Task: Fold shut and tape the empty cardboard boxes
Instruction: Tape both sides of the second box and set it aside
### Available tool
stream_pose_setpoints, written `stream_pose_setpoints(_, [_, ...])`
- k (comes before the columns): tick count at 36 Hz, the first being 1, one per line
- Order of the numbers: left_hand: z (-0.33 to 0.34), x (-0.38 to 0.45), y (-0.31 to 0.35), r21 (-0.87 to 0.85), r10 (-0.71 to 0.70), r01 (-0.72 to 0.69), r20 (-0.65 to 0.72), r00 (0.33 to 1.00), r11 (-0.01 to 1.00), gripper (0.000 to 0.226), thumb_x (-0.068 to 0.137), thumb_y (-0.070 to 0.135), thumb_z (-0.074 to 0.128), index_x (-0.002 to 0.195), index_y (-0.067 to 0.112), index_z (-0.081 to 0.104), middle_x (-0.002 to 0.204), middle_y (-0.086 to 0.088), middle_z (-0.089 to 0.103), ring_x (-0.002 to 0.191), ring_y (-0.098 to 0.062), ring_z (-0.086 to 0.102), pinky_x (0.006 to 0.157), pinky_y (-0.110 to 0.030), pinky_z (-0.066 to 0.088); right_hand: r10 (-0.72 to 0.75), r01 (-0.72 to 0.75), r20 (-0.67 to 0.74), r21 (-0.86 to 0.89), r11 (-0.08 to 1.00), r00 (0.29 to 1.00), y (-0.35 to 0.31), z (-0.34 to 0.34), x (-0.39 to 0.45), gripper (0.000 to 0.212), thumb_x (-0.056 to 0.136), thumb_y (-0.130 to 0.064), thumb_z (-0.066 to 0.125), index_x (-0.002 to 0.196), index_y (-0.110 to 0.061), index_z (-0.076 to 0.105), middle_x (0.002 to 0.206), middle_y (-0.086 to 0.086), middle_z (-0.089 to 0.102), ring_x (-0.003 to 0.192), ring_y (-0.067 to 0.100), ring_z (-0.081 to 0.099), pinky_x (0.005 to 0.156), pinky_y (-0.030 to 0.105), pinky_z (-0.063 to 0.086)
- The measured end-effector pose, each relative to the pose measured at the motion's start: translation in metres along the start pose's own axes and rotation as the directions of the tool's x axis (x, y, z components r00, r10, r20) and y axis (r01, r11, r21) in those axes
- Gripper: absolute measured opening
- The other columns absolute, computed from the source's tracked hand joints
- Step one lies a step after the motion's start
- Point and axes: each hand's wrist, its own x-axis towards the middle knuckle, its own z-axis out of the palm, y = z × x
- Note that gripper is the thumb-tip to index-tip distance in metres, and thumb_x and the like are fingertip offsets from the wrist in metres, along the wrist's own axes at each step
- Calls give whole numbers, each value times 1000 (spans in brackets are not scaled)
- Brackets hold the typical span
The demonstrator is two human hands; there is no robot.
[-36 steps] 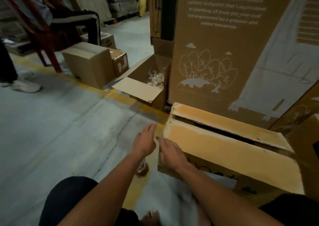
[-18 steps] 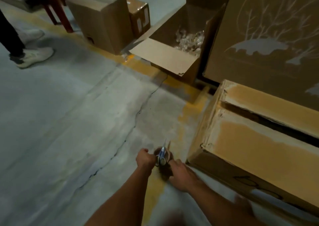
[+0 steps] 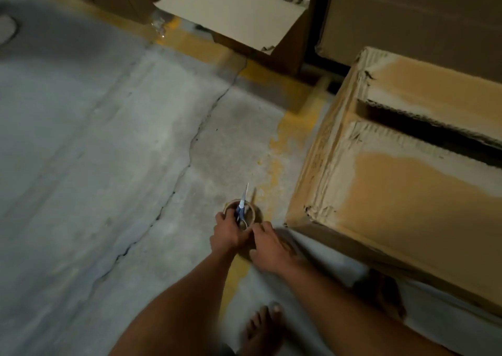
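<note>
A brown tape roll (image 3: 253, 212) sits low over the concrete floor, with blue-handled scissors (image 3: 241, 208) stuck through its core, blades pointing away from me. My left hand (image 3: 227, 233) grips the roll's left rim. My right hand (image 3: 269, 247) curls its fingers against the roll's near side; what its fingertips pinch is hidden. To the right stands a large worn cardboard box (image 3: 407, 206). Its two top flaps are folded down with a dark gap (image 3: 434, 127) between them.
An open box (image 3: 233, 16) with a hanging flap and clear plastic inside stands at the far middle. A tall printed carton (image 3: 407, 16) rises behind the worn box. A yellow floor line (image 3: 274, 165) and a crack cross the floor. My bare foot (image 3: 262, 328) is near the bottom edge.
Both hands left the box's flap and dropped to the floor, where they took hold of the tape roll with the scissors. My view has tilted downward and closer.
</note>
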Motion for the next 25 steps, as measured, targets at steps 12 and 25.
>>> stream_pose_setpoints(12, [26, 17, 11, -14, -162, 161, -117, 980, 987, 75, 70, 29, 84, 131, 11, 44, 125, -12, 35, 109, -36, 56, 93, -45, 51, 2, -3, -9, -25, 1000, 1000, 24, 0, -27, 51, 94, -24, 57, 140, -18, 34, 144, 7, 31, 130, 29, 41, 105, 44, 41])
stream_pose_setpoints(25, [-6, -43, 52, -12, -18, 14, -321, 947, 1000, 58, 70, 30, 80, 117, 11, 53, 110, -10, 40, 98, -34, 58, 82, -45, 55, -64, 61, -108, -34, 998, 992, -3, -57, -89, 51, 93, -24, 54, 140, -18, 36, 150, 6, 27, 136, 28, 36, 107, 42, 39])
